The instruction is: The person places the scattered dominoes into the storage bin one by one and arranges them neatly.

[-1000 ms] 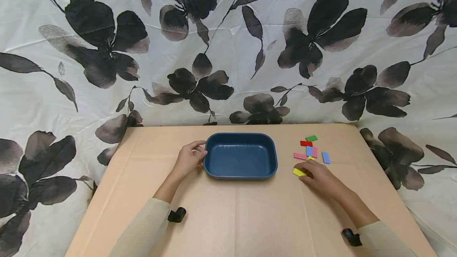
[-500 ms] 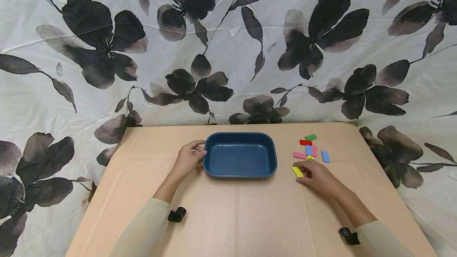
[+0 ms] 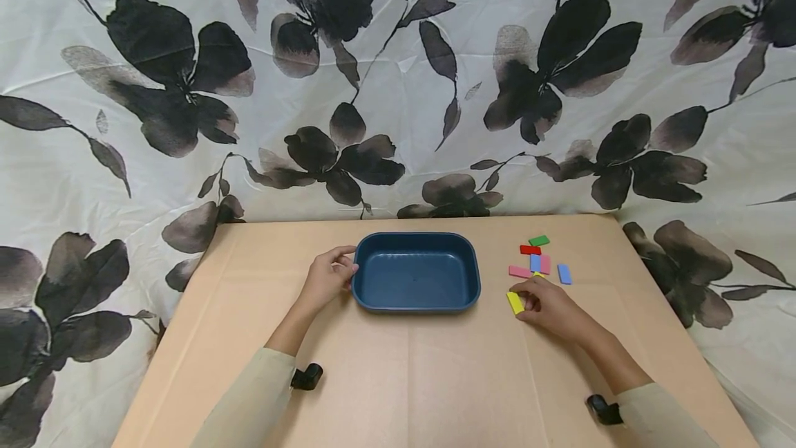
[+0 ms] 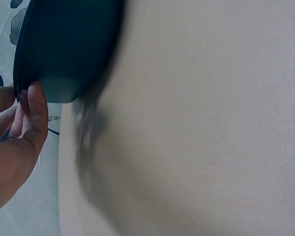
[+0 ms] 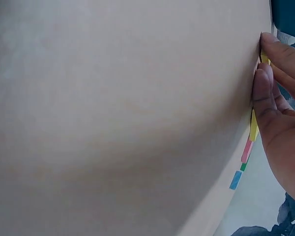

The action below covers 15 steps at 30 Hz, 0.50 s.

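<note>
right hand (image 3: 547, 308) rests on the table (image 3: 398, 379) with its fingertips pinching a yellow tile (image 3: 515, 302), which lies flat on the table between the hand and the right end of the blue tray (image 3: 415, 272); the right wrist view shows the thumb and forefinger closing on the tile's edge, and the tile looks not yet lifted. just beyond the hand sits the loose cluster of other tiles: a pink tile (image 3: 519, 272), a blue-and-pink pair (image 3: 541, 263), a red tile (image 3: 530, 249), a green tile (image 3: 538, 240) and a blue tile (image 3: 564, 274) off to the right, plus a sliver of another yellow one mostly hidden by the fingers. left hand (image 3: 328, 278) curls round the tray's left rim, thumb over the edge, steadying it. the tray's floor is bare, with no tile inside. judging from this, the work of moving tiles to the tray is at its very start: nothing is in, one tile is being taken up, and all the rest remain on the table. behind hangs a flowered cloth (image 3: 398, 81).
</note>
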Each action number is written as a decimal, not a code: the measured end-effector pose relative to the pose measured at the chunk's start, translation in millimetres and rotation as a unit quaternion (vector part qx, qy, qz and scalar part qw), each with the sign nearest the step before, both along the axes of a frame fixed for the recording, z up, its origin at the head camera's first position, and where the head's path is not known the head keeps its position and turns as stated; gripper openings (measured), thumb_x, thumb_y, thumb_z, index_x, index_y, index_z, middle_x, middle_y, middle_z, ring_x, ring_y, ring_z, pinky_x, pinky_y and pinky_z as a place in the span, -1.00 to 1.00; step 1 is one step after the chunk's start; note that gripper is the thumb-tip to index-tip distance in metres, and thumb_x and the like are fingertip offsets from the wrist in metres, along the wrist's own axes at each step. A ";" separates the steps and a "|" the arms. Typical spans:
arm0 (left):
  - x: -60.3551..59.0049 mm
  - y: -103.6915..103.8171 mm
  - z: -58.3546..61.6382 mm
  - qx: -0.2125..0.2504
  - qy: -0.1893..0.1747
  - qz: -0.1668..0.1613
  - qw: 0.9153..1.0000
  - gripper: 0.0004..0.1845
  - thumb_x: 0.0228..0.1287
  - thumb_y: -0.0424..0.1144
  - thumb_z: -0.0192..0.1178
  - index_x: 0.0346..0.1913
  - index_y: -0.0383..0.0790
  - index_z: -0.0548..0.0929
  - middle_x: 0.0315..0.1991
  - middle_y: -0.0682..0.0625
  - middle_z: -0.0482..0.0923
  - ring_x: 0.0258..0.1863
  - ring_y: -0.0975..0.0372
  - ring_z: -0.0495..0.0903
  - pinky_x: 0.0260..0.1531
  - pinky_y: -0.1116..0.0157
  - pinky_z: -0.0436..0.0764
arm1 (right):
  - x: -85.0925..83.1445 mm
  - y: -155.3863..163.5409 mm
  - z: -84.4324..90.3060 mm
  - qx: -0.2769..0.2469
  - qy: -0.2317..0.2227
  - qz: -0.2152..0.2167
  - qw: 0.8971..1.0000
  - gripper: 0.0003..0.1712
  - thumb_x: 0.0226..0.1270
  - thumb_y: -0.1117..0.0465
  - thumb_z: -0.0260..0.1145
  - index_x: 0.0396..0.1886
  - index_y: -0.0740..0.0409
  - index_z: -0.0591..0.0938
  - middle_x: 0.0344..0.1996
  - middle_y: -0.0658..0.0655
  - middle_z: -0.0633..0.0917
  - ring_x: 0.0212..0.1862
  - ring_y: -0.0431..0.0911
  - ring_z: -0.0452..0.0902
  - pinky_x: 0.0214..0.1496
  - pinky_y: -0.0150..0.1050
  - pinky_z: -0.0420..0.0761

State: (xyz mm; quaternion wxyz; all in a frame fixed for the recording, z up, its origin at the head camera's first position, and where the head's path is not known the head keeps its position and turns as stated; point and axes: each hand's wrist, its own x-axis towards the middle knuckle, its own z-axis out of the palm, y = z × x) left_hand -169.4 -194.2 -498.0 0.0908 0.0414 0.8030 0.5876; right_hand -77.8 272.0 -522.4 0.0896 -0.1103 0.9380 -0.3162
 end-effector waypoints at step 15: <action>-2.1 2.2 -0.8 0.008 -0.012 0.007 1.000 -0.57 0.40 -0.48 0.25 0.30 -0.36 0.59 -0.20 -0.17 0.52 -0.51 0.27 0.61 -0.53 0.38 0.75 | -16.7 -14.0 3.4 -0.018 -0.015 -0.029 0.999 -0.41 0.12 0.23 0.64 0.15 0.23 0.65 -0.28 0.01 0.64 -0.22 -0.10 0.54 -0.22 -0.47 0.69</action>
